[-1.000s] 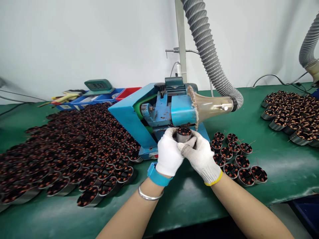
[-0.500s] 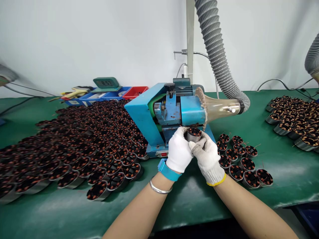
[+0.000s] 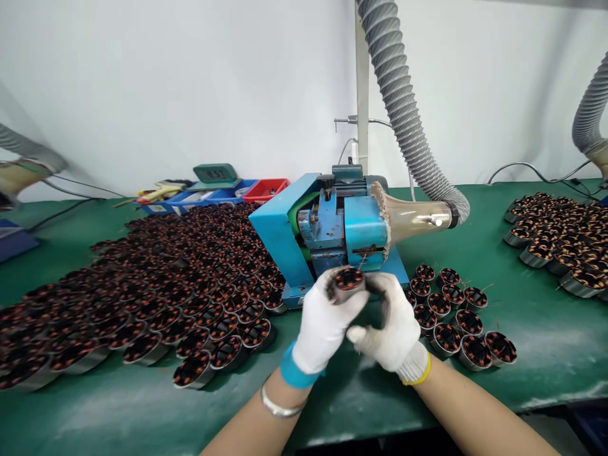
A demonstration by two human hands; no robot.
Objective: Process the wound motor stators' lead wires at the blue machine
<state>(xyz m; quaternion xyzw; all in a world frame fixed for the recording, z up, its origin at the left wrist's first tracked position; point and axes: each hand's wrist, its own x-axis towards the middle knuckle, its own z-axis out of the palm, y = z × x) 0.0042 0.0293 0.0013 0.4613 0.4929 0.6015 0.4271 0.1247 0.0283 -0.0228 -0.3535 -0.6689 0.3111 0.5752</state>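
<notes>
A pale wall (image 3: 190, 76) backs a green-covered counter (image 3: 546, 342), where a blue belt-driven machine (image 3: 278, 234) stands between rows of wound stators (image 3: 194, 370) and a smaller stator cluster (image 3: 446, 339). One wound stator (image 3: 349, 282) is held windings-up in the gloved left hand (image 3: 320, 323), just in front of the machine. The gloved right hand (image 3: 392, 323) is beside it, thumb and fingers spread; blur hides any contact. The step looks like positioning or passing the stator; the next move probably calls for a steady grip, sparing the thin leads.
</notes>
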